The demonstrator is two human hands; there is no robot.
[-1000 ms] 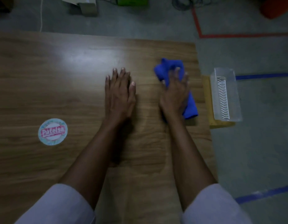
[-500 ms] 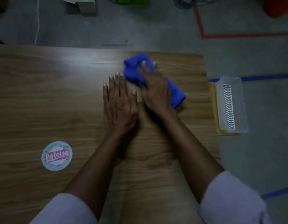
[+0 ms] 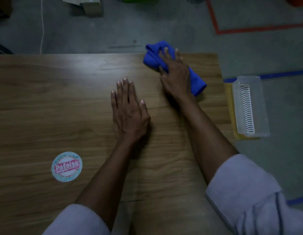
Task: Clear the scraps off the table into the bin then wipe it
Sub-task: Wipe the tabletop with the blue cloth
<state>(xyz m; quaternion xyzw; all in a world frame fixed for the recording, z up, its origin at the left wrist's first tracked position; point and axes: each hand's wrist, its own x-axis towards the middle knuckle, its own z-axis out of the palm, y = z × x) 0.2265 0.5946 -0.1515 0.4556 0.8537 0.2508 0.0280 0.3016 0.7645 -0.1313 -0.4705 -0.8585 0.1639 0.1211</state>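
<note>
A: Cloth (image 3: 152, 56) handling is my question, but work from close in outward.

B: Nearest are two pale sleeves (image 3: 245, 192). Next, off to the left, a round sticker (image 3: 66, 166) lies on the wooden table (image 3: 45, 99). Further in, the left hand (image 3: 128, 112) lies flat on bare wood, palm down. Its fingers are straight and close together, the thumb a little apart, and it holds nothing.

A: And the cloth itself?

B: It's beyond that, toward the table's far right corner. It is blue and bunched into a loose roll lying slantwise, with its far end poking just past the far edge. The right hand (image 3: 177, 75) presses down on its middle, fingers (image 3: 167, 53) spread and fairly straight over the fabric, not curled round it.

A: How will it behave?

B: Soft, light and floppy, I'd judge. It gives under the palm and would likely unroll if lifted by one end. It should slide easily on that smooth top, so flat pressure from above suits wiping better than a pinch. To carry it, gather the thick middle of the roll.

A: Anything further out?

B: Just beside the right edge, a clear plastic tray (image 3: 262, 106) sits on something yellow. I can't tell whether that is the bin. Past the far edge is grey floor with tape lines. No scraps show on the wood, so wiping looks like the step in hand.
</note>
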